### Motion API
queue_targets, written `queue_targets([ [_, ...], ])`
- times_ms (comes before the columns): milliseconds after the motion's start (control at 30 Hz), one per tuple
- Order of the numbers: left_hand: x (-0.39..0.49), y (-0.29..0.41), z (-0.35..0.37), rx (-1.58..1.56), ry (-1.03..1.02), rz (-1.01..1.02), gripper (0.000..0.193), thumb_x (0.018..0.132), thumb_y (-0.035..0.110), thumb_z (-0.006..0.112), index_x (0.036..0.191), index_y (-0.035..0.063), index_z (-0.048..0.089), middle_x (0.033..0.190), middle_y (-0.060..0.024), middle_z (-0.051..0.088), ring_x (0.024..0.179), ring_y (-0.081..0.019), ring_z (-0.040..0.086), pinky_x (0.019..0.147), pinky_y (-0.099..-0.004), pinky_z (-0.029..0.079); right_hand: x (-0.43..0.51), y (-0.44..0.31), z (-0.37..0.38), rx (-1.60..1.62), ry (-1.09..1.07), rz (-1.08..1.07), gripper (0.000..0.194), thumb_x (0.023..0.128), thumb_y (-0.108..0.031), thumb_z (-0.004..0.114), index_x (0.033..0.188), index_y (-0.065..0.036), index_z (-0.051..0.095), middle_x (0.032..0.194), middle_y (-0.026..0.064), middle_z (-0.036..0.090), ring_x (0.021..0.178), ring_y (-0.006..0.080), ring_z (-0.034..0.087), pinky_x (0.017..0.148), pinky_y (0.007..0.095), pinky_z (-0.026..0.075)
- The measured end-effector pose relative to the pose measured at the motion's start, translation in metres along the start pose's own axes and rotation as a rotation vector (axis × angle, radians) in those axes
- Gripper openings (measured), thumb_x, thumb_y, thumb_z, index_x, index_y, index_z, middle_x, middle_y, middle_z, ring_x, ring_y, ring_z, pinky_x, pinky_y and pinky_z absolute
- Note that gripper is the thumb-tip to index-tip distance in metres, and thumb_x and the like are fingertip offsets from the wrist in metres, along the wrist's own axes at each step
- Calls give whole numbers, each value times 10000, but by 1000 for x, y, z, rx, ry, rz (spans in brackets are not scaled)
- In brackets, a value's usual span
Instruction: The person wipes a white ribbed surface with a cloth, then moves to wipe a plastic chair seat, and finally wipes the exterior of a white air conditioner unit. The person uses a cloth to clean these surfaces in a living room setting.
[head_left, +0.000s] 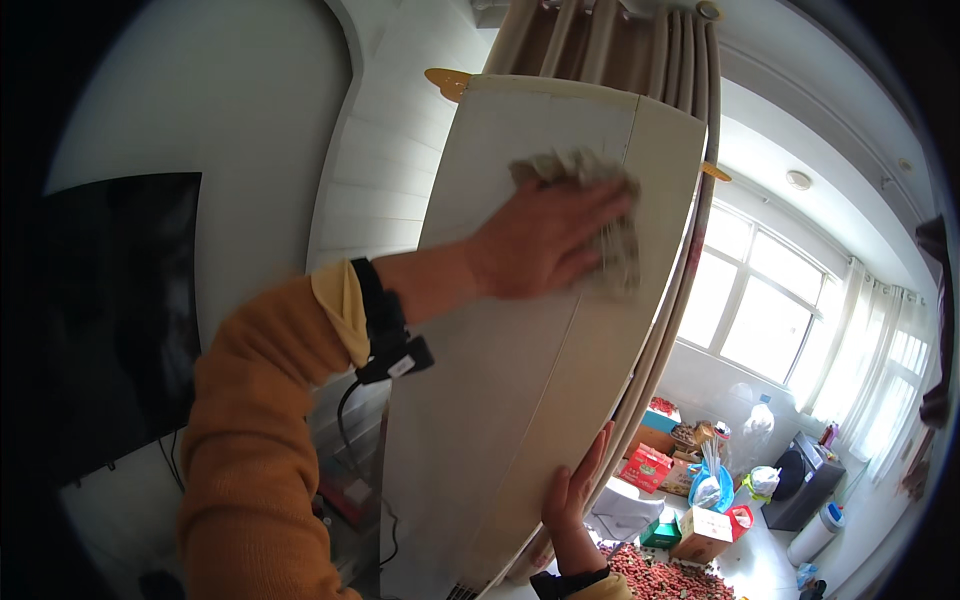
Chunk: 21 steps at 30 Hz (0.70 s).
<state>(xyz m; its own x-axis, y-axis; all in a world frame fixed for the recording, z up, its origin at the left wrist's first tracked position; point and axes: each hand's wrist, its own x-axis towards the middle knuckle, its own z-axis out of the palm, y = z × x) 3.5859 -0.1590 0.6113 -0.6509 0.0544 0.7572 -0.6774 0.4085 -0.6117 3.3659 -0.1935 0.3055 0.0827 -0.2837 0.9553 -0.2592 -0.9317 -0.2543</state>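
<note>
A tall off-white cabinet-like casing (480, 360), with a seam along its length and a slotted grille at the bottom, fills the middle of the head view. My left hand (536, 240) presses a crumpled grey-beige cloth (619, 255) against its upper part; hand and cloth are blurred. My right hand (574, 487) rests at the casing's lower right edge, thumb on the near face, fingers apart and pointing up, without a cloth. Both wrists carry black bands, and a cable hangs from the left one.
A brown curtain (679, 67) hangs behind the casing. On the left wall is a black television (127, 322). Boxes (703, 534), bags, a chair with a cloth over it and many small red items (652, 574) are on the floor at right, near a dark washing machine (802, 480).
</note>
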Motion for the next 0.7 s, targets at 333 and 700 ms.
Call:
queue_targets([
  [333, 83, -35, 15, 168, 204, -74, 588, 937, 330, 595, 1486, 194, 436, 1562, -71, 384, 1397, -294, 402, 1101, -542, 303, -1, 0, 2, -23, 1, 12, 691, 1030, -366, 398, 1581, -36, 143, 1631, 277, 107, 1504, 441, 165, 1202, 515, 172],
  [700, 66, -80, -2, 167, 191, -233, 514, 963, 291, 567, 1453, 169, 473, 1504, -97, 445, 1381, -305, 425, 1121, -502, 339, -5, 4, 7, -1, 18, 55, 718, 1027, -426, 394, 1588, -63, 133, 1638, 264, 90, 1511, 426, 151, 1203, 515, 165],
])
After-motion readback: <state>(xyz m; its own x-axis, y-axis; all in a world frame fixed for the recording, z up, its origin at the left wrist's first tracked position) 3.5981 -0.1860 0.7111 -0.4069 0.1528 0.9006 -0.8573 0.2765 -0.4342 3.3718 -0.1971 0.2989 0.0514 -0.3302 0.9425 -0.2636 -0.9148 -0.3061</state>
